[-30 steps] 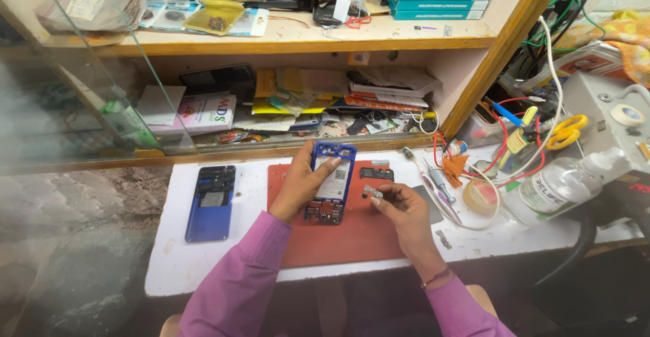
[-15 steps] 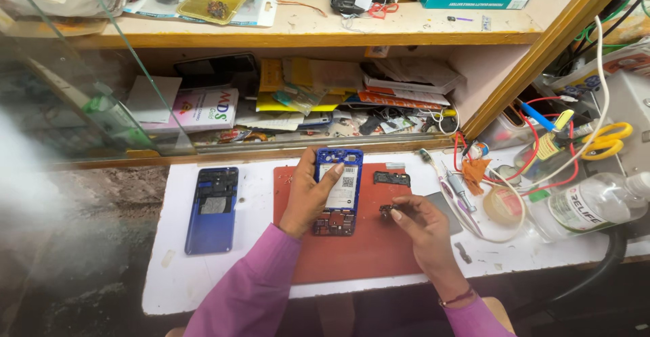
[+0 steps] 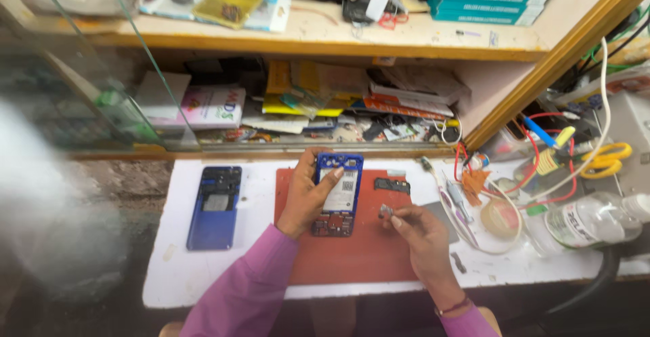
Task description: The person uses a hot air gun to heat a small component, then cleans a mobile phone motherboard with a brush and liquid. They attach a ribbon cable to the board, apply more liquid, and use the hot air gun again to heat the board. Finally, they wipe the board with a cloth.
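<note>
- The left hand (image 3: 308,198) is gripping an opened blue phone (image 3: 336,195), fingers wrapped round its left edge and thumb lying across the pale battery, holding its top end tilted up off the red work mat (image 3: 352,256) with the exposed circuit board at the lower end.
- The right hand (image 3: 416,232) is pinching a small grey metal part (image 3: 386,210) between thumb and fingertips, closed on it just to the right of the phone and a little above the mat.
- A small black component (image 3: 392,185) is lying on the mat beyond the right hand, apart from both hands.
- The phone's blue back cover (image 3: 214,207) is lying flat on the white table (image 3: 169,269), well to the left of the mat.
- Off to the right, tweezers and thin tools (image 3: 455,198), a roll of tape (image 3: 500,216) and a clear bottle (image 3: 589,220) are crowding the table edge.
- Judging by this, the work is in the disassembly-or-refit stage: one small piece is being handled beside the open body.
- The next move is calling for a steady left hand and fine fingertip placement, since the part is tiny and easy to drop.
</note>
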